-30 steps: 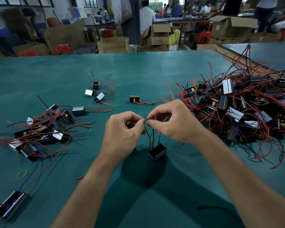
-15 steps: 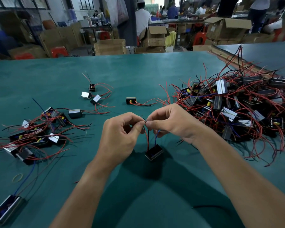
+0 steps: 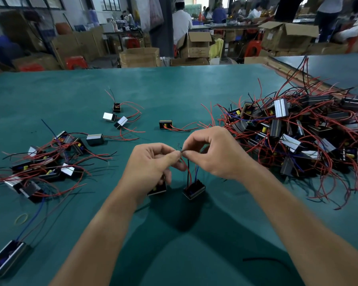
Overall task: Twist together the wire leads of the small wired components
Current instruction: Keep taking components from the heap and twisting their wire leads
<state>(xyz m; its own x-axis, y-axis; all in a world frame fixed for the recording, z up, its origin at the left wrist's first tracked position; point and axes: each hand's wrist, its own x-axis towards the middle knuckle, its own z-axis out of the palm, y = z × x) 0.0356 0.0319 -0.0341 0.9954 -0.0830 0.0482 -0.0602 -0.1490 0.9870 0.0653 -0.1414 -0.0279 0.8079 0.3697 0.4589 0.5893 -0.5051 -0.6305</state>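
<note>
Mid-twist rn: left hand & right hand fingers both clamped on the wire tips, black part hangs under them, close to the desk. Next imo: roll tips tight w/o slipping

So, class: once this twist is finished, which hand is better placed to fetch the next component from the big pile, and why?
Probably the right hand. It pinches the leads beside the big pile, whose red wires lie just behind its knuckles. The left hand would have to cross over it.
</note>
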